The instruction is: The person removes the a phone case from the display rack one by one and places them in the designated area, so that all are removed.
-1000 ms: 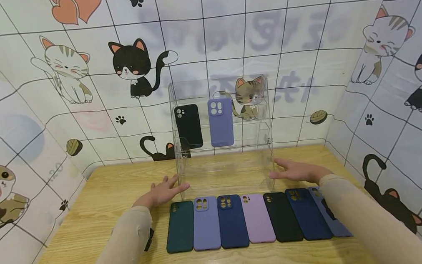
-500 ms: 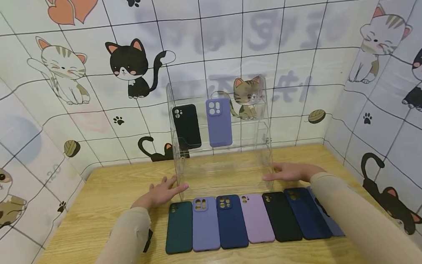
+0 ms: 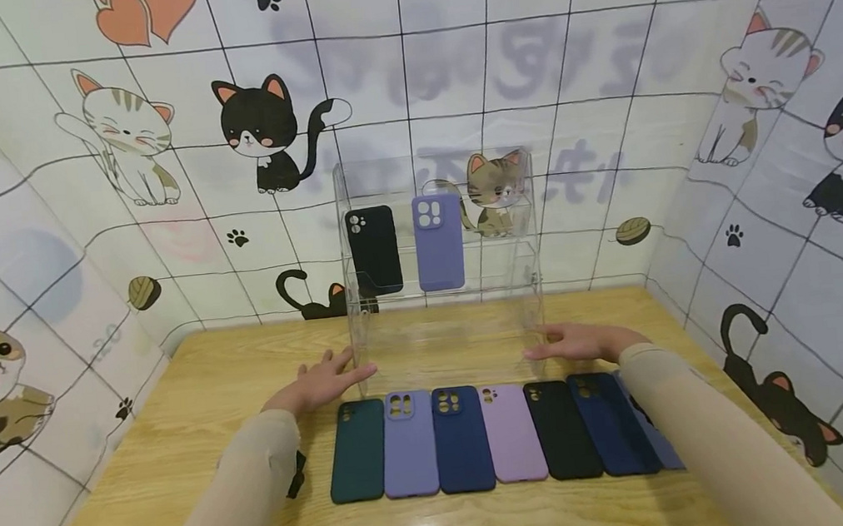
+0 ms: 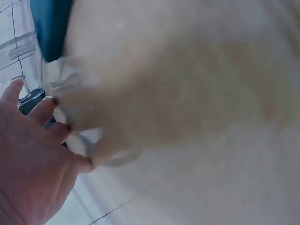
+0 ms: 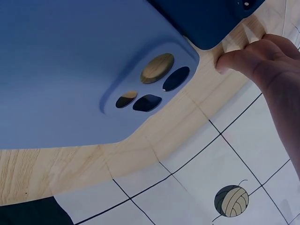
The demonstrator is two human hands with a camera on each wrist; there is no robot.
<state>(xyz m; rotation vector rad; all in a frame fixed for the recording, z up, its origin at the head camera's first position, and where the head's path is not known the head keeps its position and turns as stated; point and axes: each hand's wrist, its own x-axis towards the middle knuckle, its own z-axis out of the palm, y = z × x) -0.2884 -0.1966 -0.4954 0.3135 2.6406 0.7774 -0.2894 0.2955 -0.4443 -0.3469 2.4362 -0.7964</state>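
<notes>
A clear acrylic display rack [image 3: 448,327] stands at the back of the table, with a black phone case [image 3: 376,254] and a lavender phone case [image 3: 439,245] upright in it. My left hand [image 3: 323,384] rests at the rack's lower left side, fingers spread and straight, thumb across the front edge. At the lower right side, my right hand [image 3: 582,342] touches the rack with its thumb in front and the other fingers partly hidden behind the side. In the right wrist view, a lavender-blue phone case [image 5: 84,84] lies close to that hand.
A row of phone cases lies before the rack: dark green [image 3: 358,452], lavender [image 3: 410,452], navy [image 3: 464,447], pink [image 3: 515,439], black [image 3: 563,434] and another navy [image 3: 613,430]. The right sleeve [image 3: 682,407] partly covers the last case. Cat-patterned walls [image 3: 188,258] surround the wooden table [image 3: 227,363].
My right hand has moved slightly left, its thumb now farther across the rack's right side. The left hand stays in place. The head view has shifted slightly.
</notes>
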